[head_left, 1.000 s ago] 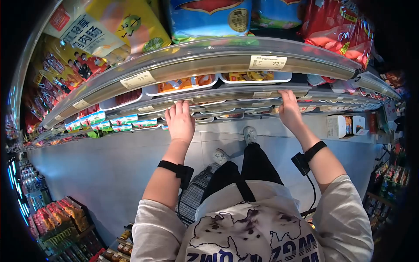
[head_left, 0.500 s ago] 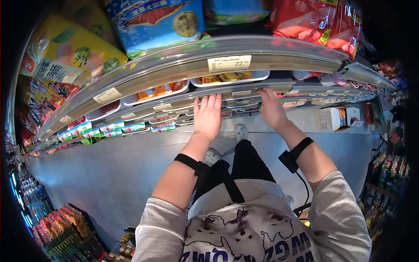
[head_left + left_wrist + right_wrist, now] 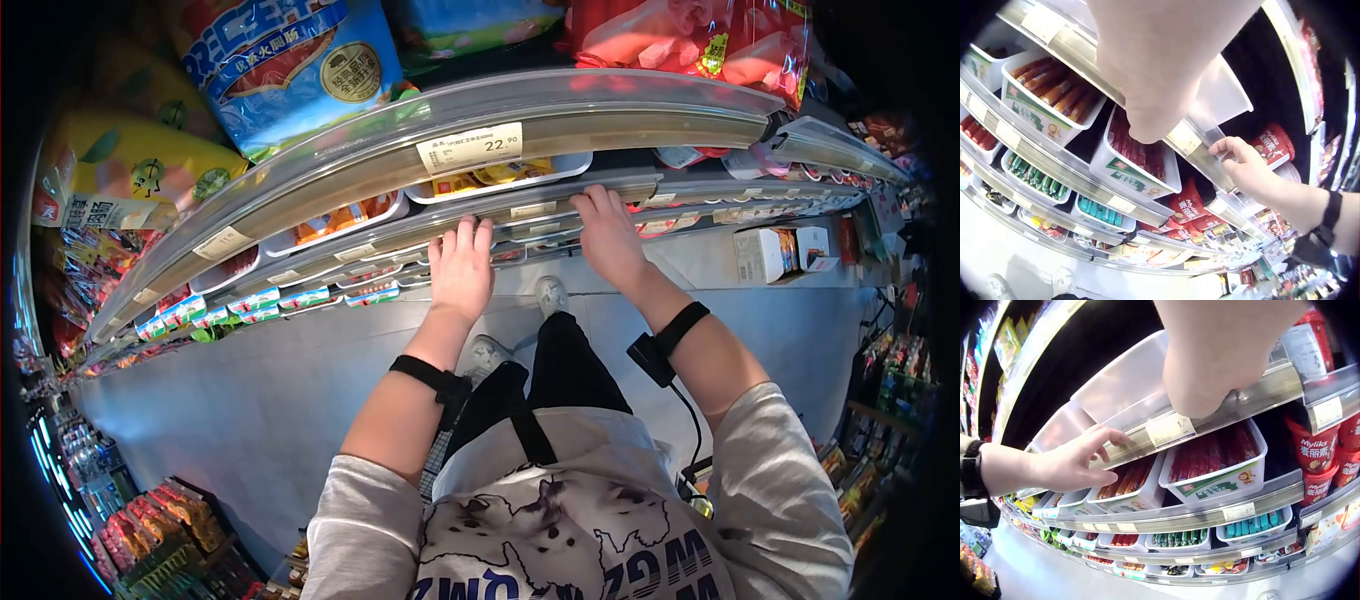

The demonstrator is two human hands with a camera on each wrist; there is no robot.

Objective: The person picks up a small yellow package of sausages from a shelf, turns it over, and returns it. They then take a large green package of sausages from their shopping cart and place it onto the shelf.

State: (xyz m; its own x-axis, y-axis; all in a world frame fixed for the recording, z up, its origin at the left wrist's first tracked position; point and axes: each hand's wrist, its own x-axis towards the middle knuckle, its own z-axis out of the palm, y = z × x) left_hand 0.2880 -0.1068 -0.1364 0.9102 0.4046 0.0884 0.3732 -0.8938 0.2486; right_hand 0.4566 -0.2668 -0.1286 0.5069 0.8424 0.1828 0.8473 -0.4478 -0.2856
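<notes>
My left hand (image 3: pixel 462 268) rests its fingertips on the front rail (image 3: pixel 400 238) of a shelf, palm down, nothing in it. Farther right on that rail lies my right hand (image 3: pixel 608 238), fingers lightly bent at the edge, also holding nothing. In the right wrist view a price tag (image 3: pixel 1171 430) sits on the rail between the hands. Below the rail, a white bin of dark red wrapped sticks (image 3: pixel 1213 456) and another of orange-brown sticks (image 3: pixel 1127 482) stand side by side. Clear plastic bins (image 3: pixel 1119 387) stand above the rail.
A higher shelf edge (image 3: pixel 330 180) bulges toward me, carrying blue sausage bags (image 3: pixel 290 65) and red bags (image 3: pixel 690 40). Red Myliks tubs (image 3: pixel 1317 450) stand at the right. An open carton (image 3: pixel 785 253) is on the floor to the right, and product racks (image 3: pixel 160 535) stand behind me.
The shelves have shifted left in the head view. My left hand has moved right along the rail, closer to my right hand, which keeps to about the same stretch of rail.
</notes>
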